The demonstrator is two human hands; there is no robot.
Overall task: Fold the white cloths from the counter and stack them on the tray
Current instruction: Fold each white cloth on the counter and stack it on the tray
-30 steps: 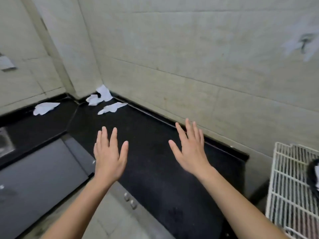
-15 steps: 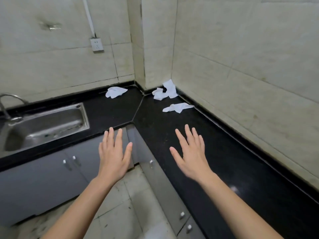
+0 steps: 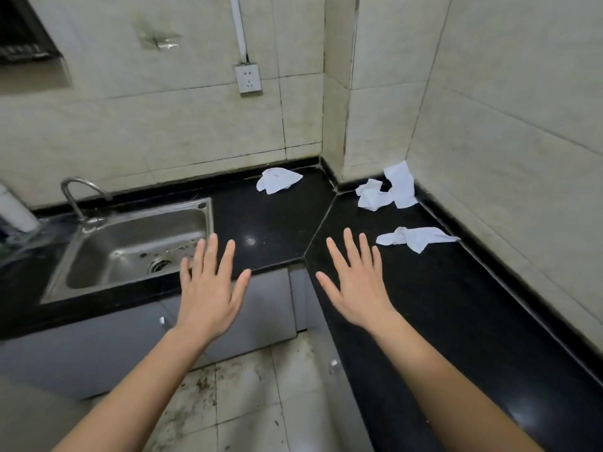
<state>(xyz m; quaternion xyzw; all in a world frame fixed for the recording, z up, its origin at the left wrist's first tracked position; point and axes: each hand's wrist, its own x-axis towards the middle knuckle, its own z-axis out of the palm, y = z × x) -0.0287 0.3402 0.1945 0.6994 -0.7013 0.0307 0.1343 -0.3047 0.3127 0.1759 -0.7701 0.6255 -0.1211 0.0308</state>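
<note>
Left hand (image 3: pixel 208 288) and right hand (image 3: pixel 355 285) hover spread flat, holding nothing. On the black counter (image 3: pixel 440 305), crumpled: nearest cloth (image 3: pixel 414 238) by the right wall, corner cloth (image 3: pixel 388 192), far cloth (image 3: pixel 277 180) past the sink (image 3: pixel 130 243). No tray shows — folds may slump when carried off.

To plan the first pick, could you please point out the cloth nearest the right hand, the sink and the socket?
Nearest cloth (image 3: pixel 414 238): head view, its crumpled middle.
Sink (image 3: pixel 146 232): head view, basin back wall.
Socket (image 3: pixel 248 78): head view, faceplate centre.
</note>
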